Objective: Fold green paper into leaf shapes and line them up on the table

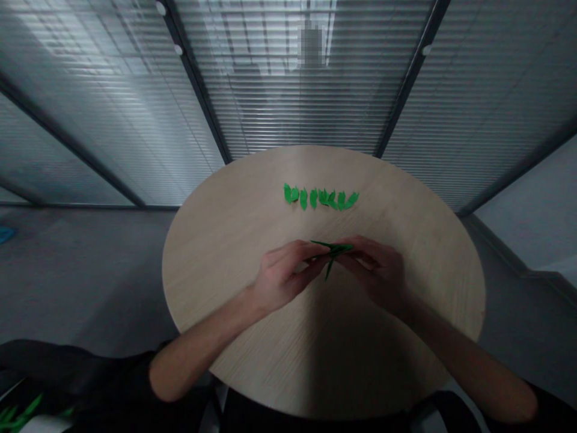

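Over the middle of the round wooden table [216,240], my left hand [286,273] and my right hand [381,270] meet at a dark green leafy sprig [332,249]. Thumb and fingers of each hand pinch it from its own side. Thin pointed leaves stick out to the upper left and downward between the fingertips. Part of the sprig is hidden by my fingers. Beyond my hands, several bright green leaves [314,198] lie in a row across the table, some touching or overlapping.
Glass partitions with blinds [306,108] and dark frames stand right behind the table. More green leaves [22,415] show at the lower left corner, beside something white. A blue object [6,234] lies on the grey floor at far left.
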The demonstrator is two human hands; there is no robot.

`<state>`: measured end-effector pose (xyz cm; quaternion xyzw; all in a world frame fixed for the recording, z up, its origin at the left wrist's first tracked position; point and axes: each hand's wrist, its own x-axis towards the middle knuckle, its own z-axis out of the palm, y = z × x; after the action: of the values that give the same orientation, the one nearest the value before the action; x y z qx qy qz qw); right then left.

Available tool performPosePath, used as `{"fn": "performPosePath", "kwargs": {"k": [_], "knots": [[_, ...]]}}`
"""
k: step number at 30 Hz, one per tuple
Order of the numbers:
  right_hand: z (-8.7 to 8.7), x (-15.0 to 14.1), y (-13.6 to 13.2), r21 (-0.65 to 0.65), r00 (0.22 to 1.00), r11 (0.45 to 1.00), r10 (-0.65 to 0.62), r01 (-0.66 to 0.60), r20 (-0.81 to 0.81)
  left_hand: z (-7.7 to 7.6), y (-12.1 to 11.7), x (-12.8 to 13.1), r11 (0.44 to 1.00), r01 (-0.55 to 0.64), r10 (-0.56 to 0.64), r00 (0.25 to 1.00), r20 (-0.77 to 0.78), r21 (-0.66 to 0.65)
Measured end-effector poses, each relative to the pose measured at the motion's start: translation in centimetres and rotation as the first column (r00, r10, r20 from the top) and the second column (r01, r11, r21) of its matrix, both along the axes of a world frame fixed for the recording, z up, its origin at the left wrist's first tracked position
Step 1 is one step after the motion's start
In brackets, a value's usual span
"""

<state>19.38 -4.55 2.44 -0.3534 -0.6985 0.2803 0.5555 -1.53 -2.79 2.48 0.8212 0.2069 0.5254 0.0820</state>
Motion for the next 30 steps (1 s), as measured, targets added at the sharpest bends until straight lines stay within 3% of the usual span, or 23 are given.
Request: {"fn": "performPosePath", "kwargs": {"k": [5, 15, 23, 30], "knots": [[0.05, 0.11, 0.12, -0.062, 0.999, 0.998, 0.021, -0.023, -0.038, -0.20, -0.03, 0.07, 0.999, 0.003, -0.002, 1.000, 0.002, -0.038], [0.50, 0.02, 0.03, -0.015, 1.000, 1.000, 0.001, -0.002, -0.015, 0.23, -0.12, 0.15, 0.996, -0.008, 0.011, 0.999, 0.033, -0.090], [0.56, -0.02, -0.13, 0.057, 1.000, 0.998, -0.021, 0.021, 0.006, 0.40, -0.38, 0.39, 0.978, -0.001, 0.014, 0.998, 0.060, -0.207], [0.51, 0.05, -0.05, 0.179, 0.995, 0.984, -0.043, 0.027, 0.086, 0.50, -0.42, 0.56, 0.980, -0.003, 0.024, 0.995, 0.099, -0.198]]}}
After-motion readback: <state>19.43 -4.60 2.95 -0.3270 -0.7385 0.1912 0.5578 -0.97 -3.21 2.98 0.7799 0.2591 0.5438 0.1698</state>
